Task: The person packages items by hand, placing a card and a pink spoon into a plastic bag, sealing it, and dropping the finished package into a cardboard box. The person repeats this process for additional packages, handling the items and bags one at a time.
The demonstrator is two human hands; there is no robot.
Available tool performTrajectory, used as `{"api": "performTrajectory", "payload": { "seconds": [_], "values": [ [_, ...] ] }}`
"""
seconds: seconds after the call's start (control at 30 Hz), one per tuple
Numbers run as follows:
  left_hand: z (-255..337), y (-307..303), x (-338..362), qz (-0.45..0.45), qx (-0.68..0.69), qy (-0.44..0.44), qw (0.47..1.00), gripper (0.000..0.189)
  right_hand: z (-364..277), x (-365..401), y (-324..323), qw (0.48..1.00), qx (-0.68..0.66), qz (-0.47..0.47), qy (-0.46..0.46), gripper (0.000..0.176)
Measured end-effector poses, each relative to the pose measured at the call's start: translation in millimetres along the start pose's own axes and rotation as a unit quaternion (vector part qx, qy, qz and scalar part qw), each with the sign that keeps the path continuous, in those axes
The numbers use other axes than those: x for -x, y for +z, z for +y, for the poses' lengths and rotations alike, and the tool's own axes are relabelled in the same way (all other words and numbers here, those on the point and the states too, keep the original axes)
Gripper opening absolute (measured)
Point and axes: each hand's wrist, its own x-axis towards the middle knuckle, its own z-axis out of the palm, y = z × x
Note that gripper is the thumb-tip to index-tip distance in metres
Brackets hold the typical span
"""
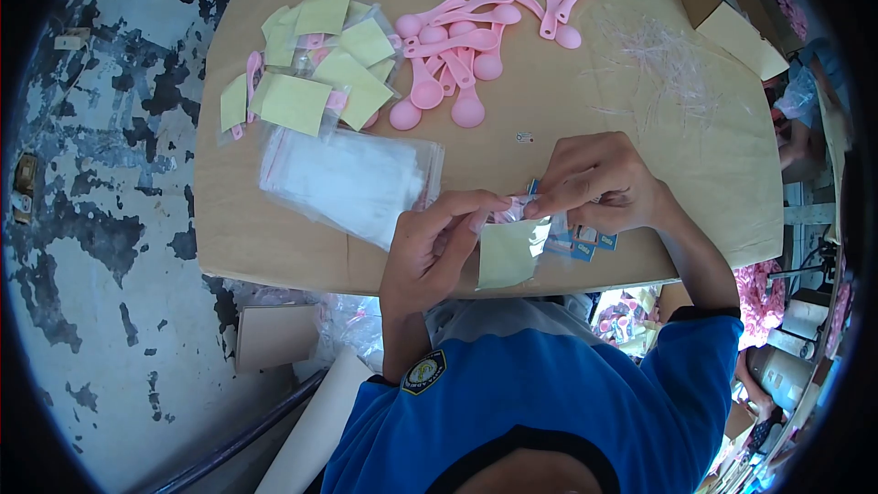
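Near the table's front edge, my left hand (430, 242) and my right hand (604, 185) pinch the top of a small clear plastic bag (541, 242). A pale yellow card (510, 254) shows in the bag, with something pink at its top between my fingertips. Under my right hand lie several blue printed cards (585, 245), partly covered. Left of my hands is a stack of clear plastic bags (338, 178). Pink measuring spoons (466, 110) lie in a loose pile beyond my hands.
Filled bags with yellow cards (293, 102) are heaped at the back left of the brown table (512, 155). Thin clear plastic strips (672, 64) lie scattered at right. An open cardboard box (741, 37) stands at the back right corner. Another person's arm (796, 142) shows beyond it.
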Motion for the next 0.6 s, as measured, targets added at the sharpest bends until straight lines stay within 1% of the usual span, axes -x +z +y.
{"api": "performTrajectory", "payload": {
  "seconds": [0.07, 0.17, 0.27, 0.47, 0.57, 0.6],
  "values": [
    [0.3, 1.7, 0.0, 0.011, 0.007, -0.002, 1.000, 0.027, 2.4, 1.8, 0.0, 1.000, -0.001, -0.011, -0.003, 0.037],
    [1.6, -2.1, -0.9, 0.003, -0.006, 0.011, 1.000, 0.026, 1.5, 2.4, -0.1, 1.000, -0.002, -0.017, -0.010, 0.036],
    [4.0, -3.9, -0.4, 0.000, 0.010, -0.007, 1.000, 0.024, 2.1, 3.6, -1.0, 1.000, 0.007, -0.026, -0.016, 0.033],
    [10.2, -3.3, -1.5, 0.000, 0.037, -0.030, 0.999, 0.021, -0.6, 0.2, 2.8, 1.000, 0.001, -0.004, -0.029, 0.030],
    [4.2, -2.5, 3.2, 0.012, 0.126, -0.047, 0.991, 0.018, -4.2, -1.3, 2.6, 1.000, 0.010, -0.005, -0.028, 0.030],
    [5.1, -1.9, 2.8, 0.020, 0.139, -0.049, 0.989, 0.014, -5.0, -2.1, 2.1, 0.999, 0.021, -0.010, -0.028, 0.030]
  ]
}}
